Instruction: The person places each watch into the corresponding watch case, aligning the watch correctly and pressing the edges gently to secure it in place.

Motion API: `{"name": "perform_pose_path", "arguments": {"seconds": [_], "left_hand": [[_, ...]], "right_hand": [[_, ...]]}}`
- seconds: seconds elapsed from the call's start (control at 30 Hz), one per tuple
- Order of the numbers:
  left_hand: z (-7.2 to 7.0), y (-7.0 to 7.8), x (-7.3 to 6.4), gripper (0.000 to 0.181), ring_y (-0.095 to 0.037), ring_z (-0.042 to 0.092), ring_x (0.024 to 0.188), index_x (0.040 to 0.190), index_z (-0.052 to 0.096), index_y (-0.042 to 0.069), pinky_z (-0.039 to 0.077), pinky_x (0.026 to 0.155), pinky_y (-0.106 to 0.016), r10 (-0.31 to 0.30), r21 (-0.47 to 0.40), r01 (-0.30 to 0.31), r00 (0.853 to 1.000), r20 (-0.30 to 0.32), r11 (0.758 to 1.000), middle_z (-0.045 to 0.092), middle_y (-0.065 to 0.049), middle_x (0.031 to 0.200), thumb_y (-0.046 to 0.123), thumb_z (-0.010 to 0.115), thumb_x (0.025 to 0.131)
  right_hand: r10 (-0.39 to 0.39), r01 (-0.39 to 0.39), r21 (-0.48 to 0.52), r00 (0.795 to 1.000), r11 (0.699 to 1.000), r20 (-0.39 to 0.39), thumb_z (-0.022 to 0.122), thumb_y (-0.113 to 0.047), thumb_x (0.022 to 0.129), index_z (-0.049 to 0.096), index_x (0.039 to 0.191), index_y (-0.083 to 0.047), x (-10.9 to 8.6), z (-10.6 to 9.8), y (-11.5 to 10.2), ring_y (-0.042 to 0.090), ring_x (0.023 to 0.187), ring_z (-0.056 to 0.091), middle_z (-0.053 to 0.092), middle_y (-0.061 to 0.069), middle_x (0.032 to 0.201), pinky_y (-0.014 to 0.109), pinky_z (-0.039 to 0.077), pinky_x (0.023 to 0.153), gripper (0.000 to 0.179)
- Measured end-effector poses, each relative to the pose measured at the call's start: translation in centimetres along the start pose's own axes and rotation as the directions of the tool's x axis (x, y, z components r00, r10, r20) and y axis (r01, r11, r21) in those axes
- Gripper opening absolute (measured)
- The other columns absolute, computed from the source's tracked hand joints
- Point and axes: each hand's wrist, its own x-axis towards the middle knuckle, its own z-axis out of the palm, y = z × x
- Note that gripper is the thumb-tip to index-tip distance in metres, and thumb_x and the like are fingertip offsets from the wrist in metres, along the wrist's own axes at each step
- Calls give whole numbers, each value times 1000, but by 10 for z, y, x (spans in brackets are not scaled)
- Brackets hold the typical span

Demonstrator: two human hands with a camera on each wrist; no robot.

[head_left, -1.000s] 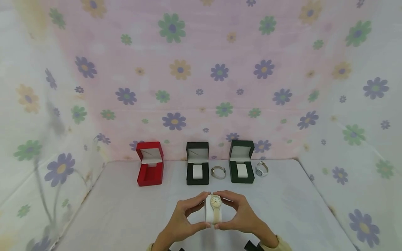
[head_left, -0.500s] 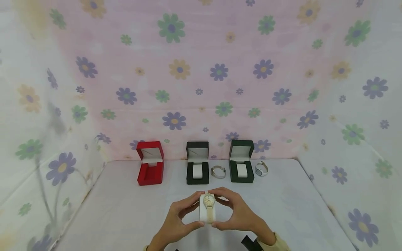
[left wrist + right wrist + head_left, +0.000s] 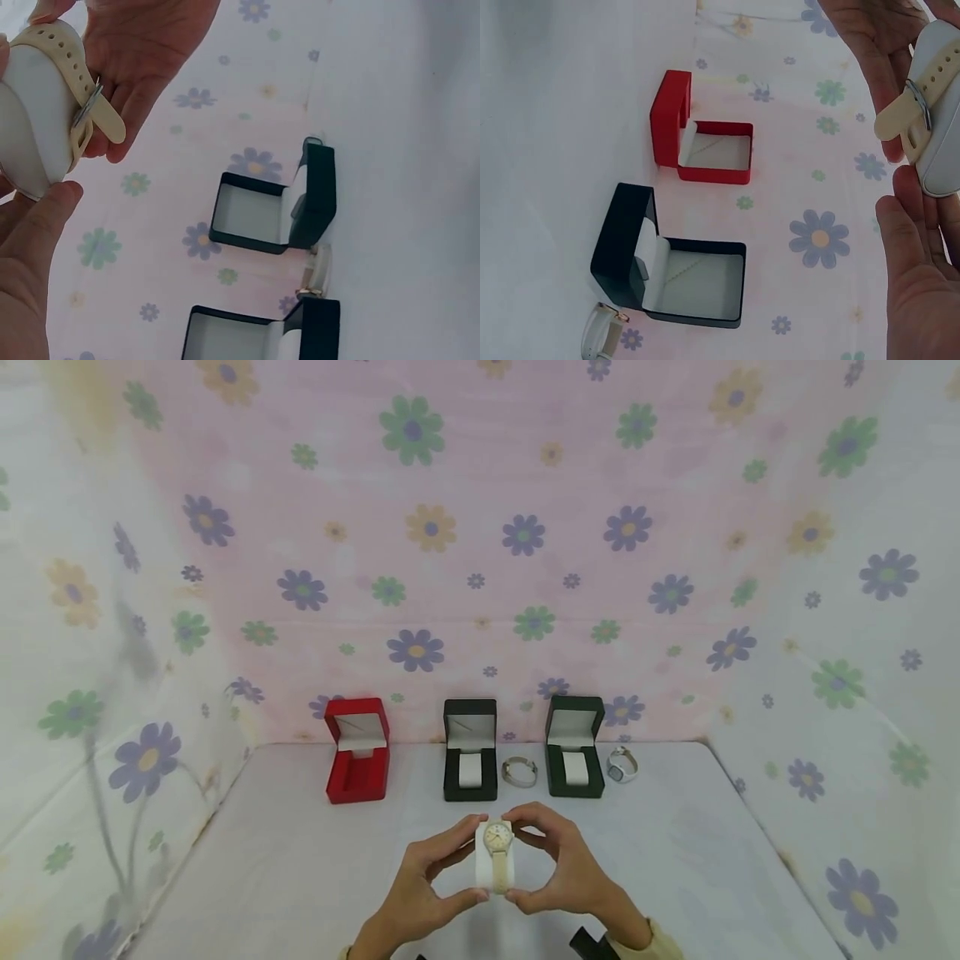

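A wristwatch (image 3: 497, 838) with a round pale dial and cream strap is wrapped round a white watch cushion (image 3: 483, 870). My left hand (image 3: 427, 881) pinches the cushion's left side between thumb and fingers, and my right hand (image 3: 566, 868) pinches it from the right. Both keep it above the table, dial facing up towards the head camera. On the underside, the left wrist view shows the cream strap (image 3: 71, 67) with its holes and metal buckle; the strap's end sticks out past the buckle. The right wrist view has the same buckle (image 3: 918, 105).
Along the back stand an open red watch box (image 3: 358, 777) with no cushion inside, and two open dark green boxes (image 3: 470, 793) (image 3: 576, 789), each with a white cushion. A light-strapped watch (image 3: 519, 772) lies between the green ones; a white watch (image 3: 622, 766) lies farther right.
Both hands have shifted slightly left with the watch and cushion, mostly in the first half second. Their grip looks the same, and the boxes stay where they were.
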Motion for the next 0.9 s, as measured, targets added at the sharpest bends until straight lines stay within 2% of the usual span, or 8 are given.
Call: {"name": "perform_pose_path", "arguments": {"seconds": [0.23,0.43,0.53,0.73,0.9], "left_hand": [[2,2,-1,79,-21,53,138,149,43,-9,54,98,-42,19,23,-19,1000,1,1000,51,-18,151,-5,82,80],[5,1,-3,77,-20,53,137,148,42,-11,54,98,-41,6,11,-6,1000,8,1000,51,-18,151,-2,81,82],[5,0,-4,77,-20,54,136,148,44,-10,54,98,-39,3,9,-3,1000,-10,1000,52,-17,150,-3,82,81],[5,-7,1,80,-25,59,132,143,48,-13,57,94,-40,106,38,-104,992,-74,994,56,-27,143,-11,86,72],[4,-11,10,80,-25,61,129,140,51,-14,58,87,-46,178,75,-172,980,-87,982,57,-27,142,-12,87,69]], "right_hand": [[1,-1,-32,1000,999,-23,90,-8,68,58,131,-6,-2,3,1,19,112,63,64,9,122,38,56,100,71],[25,-27,-40,999,999,-30,91,-8,68,59,130,-7,-5,6,2,18,114,63,66,8,122,36,55,102,70],[8,-9,-66,1000,998,-11,90,-10,70,58,133,-9,-4,5,0,18,116,63,65,8,125,36,55,103,70],[-86,89,-184,996,979,23,83,-12,82,57,141,-9,10,2,-8,22,122,62,63,9,132,40,54,105,64],[-138,139,-247,990,959,25,79,-8,87,65,134,-8,24,-3,-10,21,116,64,66,8,127,36,58,96,49]]}}
